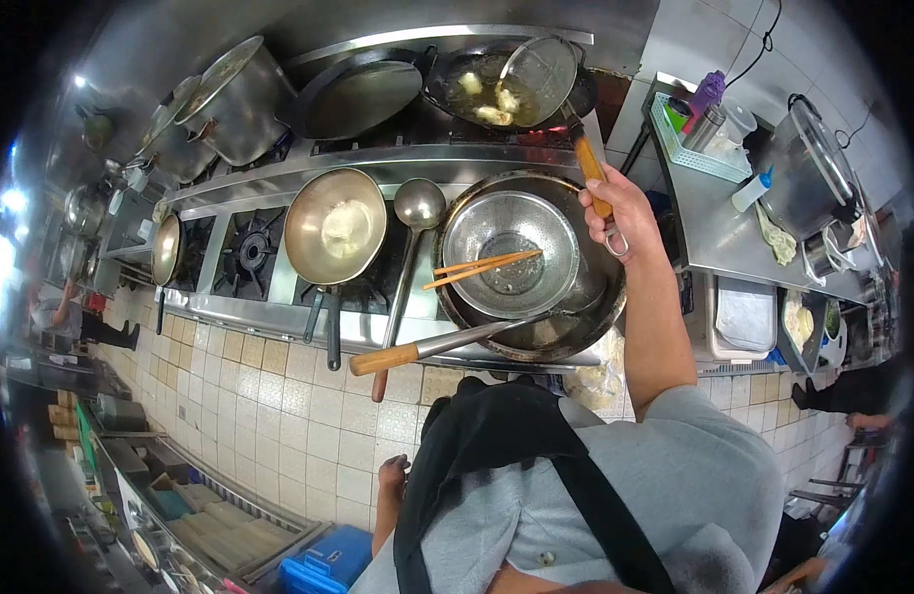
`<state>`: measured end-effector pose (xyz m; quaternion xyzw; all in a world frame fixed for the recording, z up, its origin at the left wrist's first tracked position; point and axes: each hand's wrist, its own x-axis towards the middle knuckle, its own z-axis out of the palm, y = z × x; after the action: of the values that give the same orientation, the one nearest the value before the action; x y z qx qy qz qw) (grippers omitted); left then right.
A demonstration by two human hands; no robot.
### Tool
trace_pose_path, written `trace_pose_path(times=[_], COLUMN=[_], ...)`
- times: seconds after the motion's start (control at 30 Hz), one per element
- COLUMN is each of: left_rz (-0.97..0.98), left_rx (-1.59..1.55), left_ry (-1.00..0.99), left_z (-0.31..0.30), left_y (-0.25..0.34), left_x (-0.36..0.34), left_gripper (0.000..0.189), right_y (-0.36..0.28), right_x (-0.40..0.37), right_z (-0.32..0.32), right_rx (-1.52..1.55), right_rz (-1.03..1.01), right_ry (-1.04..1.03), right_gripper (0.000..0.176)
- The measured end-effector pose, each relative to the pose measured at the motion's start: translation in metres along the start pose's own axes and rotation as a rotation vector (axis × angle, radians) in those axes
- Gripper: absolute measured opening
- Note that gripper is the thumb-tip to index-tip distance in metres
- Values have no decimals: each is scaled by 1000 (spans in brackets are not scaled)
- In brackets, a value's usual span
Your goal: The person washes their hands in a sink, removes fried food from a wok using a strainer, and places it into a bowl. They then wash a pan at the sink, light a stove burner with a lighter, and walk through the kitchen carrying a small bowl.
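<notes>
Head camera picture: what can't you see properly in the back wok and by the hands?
Food in the back wok: head view, the skimmer in the right hand covers some; pieces too small to name.
Left hand: head view, tiny, beside the black apron; its grip is unclear.

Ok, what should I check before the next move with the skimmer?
1. Right hand grip on skimmer handle: ok, closed around it.
2. Skimmer basket above the frying wok: ok.
3. Anything caught in the basket: cannot tell.
4. Strainer bowl free: not ok, chopsticks lie across it.
5. Left hand out of the way: ok, hanging by the side, empty.
</notes>
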<state>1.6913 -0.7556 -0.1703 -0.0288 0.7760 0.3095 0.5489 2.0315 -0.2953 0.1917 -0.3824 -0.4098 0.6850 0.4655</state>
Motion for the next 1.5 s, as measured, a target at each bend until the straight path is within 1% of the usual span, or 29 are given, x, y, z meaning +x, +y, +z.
trace_pose_path(times=[0.03, 0.1, 0.13, 0.23, 0.3, 0.37, 0.4, 0.47, 0.53, 0.6, 0.63, 0.67, 0.7, 0.73, 0.8, 0.87, 0.93, 0.97, 1.0, 1.03, 1.07, 1.13, 1.17, 1.2, 1.23, 1.3, 1.33, 1.4, 1.5], left_rz=[151, 305, 273, 239, 239, 81, 82, 108, 129, 148, 107, 66, 66, 58, 50, 397, 586, 680, 595, 510, 425, 269, 111, 112, 262, 411, 352, 307, 271], left_rx=[154, 308, 344, 379, 377, -34, -35, 42, 67, 91, 56, 20, 18, 0, -20, 518, 574, 604, 581, 558, 537, 324, 108, 111, 229, 354, 334, 307, 286], left_ry=[-42, -85, -64, -48, -53, 10, 10, 15, 6, -3, 22, 47, 48, 51, 53, -9, 38, 68, 47, 29, 15, 20, 28, 26, -15, -63, -80, -97, -107], left_z=[-4, -5, -3, 0, -1, 2, 1, -3, -9, -7, -5, -4, -3, -2, -4, -15, -27, -25, -31, -30, -24, -24, -23, -27, -31, -34, -33, -30, -31], left_y=[-1, 3, 8, 20, 14, -3, -8, -15, -24, -20, -19, -18, -16, -15, -9, -8, -60, -60, -62, -43, -8, -21, -21, -23, -18, -7, 0, 17, 23], left_x=[-1, -4, -8, -17, -8, 13, 18, 27, 38, 30, 26, 23, 20, 17, 8, 2, 68, 70, 69, 44, 0, 27, 32, 35, 27, 14, 8, 7, 9], left_gripper=[42, 42, 42, 44, 45, 46, 46, 46, 46, 46, 45, 44, 44, 42, 39, 36, 36, 36, 37, 37, 38, 39, 41, 41, 42, 44, 44, 45, 44], right_y=[2, 7, 8, 15, 23, 27, 28, 31, 34, 38, 39, 39, 40, 42, 44, 46, 48, 48, 48, 46, 43, 39, 37, 37, 37, 39, 38, 33, 13], right_x=[1, 7, 8, 14, 24, 34, 38, 45, 54, 63, 67, 71, 73, 74, 74, 70, 63, 58, 53, 46, 38, 23, 15, 11, 12, 11, 9, 11, 5], right_z=[2, 5, 9, 20, 22, 23, 26, 34, 37, 37, 37, 36, 35, 34, 32, 31, 32, 33, 35, 37, 41, 46, 48, 49, 49, 48, 47, 48, 50], right_rx=[0, -123, -123, -25, 23, 89, 88, 227, 266, 407, 406, 486, 565, 565, 687, 710, 735, 743, 750, 750, 720, 689, 688, 686, 685, 575, 575, 659, 642], right_rz=[-2, -11, -13, 11, 22, 43, 41, 62, 68, 98, 98, 124, 151, 152, 143, 133, 122, 106, 91, 89, 64, 38, 13, -12, -14, -35, -41, 8, -32], right_ry=[1, 8, 6, -8, -34, -91, -92, -124, -142, -174, -175, -218, -262, -264, -357, -368, -377, -384, -391, -388, -363, -337, -339, -339, -336, -300, -292, -304, -372], right_gripper=[35, 29, 29, 21, 21, 19, 19, 16, 13, 11, 11, 11, 10, 10, 11, 10, 10, 9, 9, 9, 9, 9, 8, 8, 8, 9, 9, 14, 15])
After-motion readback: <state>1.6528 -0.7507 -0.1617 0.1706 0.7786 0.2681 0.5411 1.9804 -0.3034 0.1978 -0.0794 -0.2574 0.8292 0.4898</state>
